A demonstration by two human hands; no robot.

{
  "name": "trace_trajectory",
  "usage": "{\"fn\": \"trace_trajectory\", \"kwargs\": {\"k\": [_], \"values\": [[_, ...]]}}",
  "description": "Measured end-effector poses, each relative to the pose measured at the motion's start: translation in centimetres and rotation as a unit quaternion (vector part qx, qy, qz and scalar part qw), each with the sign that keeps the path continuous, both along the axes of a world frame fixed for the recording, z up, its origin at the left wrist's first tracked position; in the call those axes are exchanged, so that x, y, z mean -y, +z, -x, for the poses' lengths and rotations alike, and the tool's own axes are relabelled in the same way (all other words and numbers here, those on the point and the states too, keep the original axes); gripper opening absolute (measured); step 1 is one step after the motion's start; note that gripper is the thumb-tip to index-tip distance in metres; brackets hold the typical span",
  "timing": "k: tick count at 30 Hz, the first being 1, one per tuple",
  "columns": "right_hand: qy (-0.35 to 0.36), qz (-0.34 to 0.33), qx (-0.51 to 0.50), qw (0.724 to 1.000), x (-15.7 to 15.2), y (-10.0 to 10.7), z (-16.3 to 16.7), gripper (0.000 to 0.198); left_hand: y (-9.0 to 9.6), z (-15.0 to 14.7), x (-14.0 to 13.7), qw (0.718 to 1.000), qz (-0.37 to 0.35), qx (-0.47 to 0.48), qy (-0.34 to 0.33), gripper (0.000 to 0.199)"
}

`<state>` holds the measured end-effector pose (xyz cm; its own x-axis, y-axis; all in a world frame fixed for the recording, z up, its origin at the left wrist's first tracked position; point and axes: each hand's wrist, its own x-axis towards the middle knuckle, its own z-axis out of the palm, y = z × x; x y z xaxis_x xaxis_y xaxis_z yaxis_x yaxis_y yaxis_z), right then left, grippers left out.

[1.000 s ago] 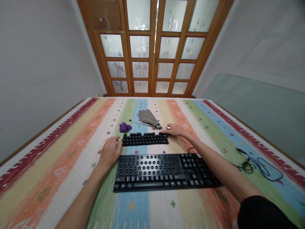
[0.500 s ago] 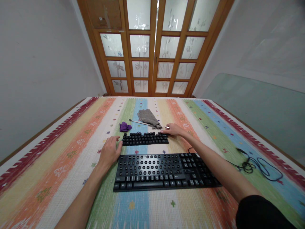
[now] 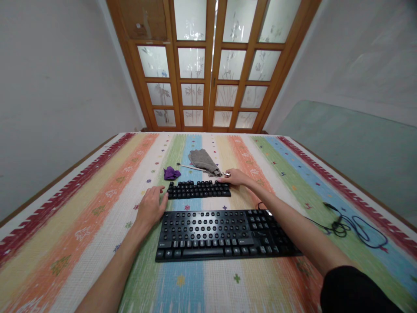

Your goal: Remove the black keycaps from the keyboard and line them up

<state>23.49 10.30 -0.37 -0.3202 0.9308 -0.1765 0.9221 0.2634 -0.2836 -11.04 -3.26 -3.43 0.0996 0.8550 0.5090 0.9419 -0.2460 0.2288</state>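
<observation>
From the head view, a striped, many-coloured tabletop (image 3: 97, 208) fills the room's floor space before wooden glazed doors (image 3: 208, 65) and pale walls. A purple cloth (image 3: 170, 173), a grey cloth (image 3: 203, 161) and a thin stick (image 3: 189, 167) lie beyond; a coiled cable (image 3: 348, 226) sits far right. The full keyboard (image 3: 224, 234) lies nearest. The small key block (image 3: 198, 189) runs left to right. The left hand (image 3: 150, 208) rests flat at its left end, grip loose; the right hand (image 3: 236, 177) pinches a small metal tool (image 3: 226, 174) at its right end.

Head view (forward, downward), near tabletop (image 3: 81, 226)
</observation>
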Motion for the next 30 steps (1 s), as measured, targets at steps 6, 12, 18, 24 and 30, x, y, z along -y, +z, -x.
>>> {"fn": "trace_trajectory", "kwargs": {"k": [6, 12, 18, 24, 30], "values": [[-0.008, 0.008, 0.002, 1.0, -0.2, 0.2, -0.2, 0.063, 0.0, 0.0, 0.0, 1.0, -0.002, -0.003, -0.002, 0.03], [-0.016, 0.003, -0.002, 1.0, -0.3, 0.3, -0.2, 0.062, 0.1, -0.1, 0.0, 1.0, 0.001, 0.002, -0.003, 0.03], [-0.016, -0.011, -0.016, 1.0, -0.3, 0.7, 0.3, 0.056, 0.0, 0.0, 0.0, 1.0, 0.003, -0.002, -0.001, 0.031], [0.049, -0.031, -0.061, 0.997, 0.0, 1.8, 1.1, 0.034, -0.1, 0.1, 0.0, 1.0, 0.005, -0.005, -0.002, 0.032], [0.089, -0.018, -0.064, 0.994, 0.1, 2.2, 2.6, 0.028, 0.2, -0.1, 0.1, 1.0, 0.007, -0.001, -0.003, 0.029]]}}
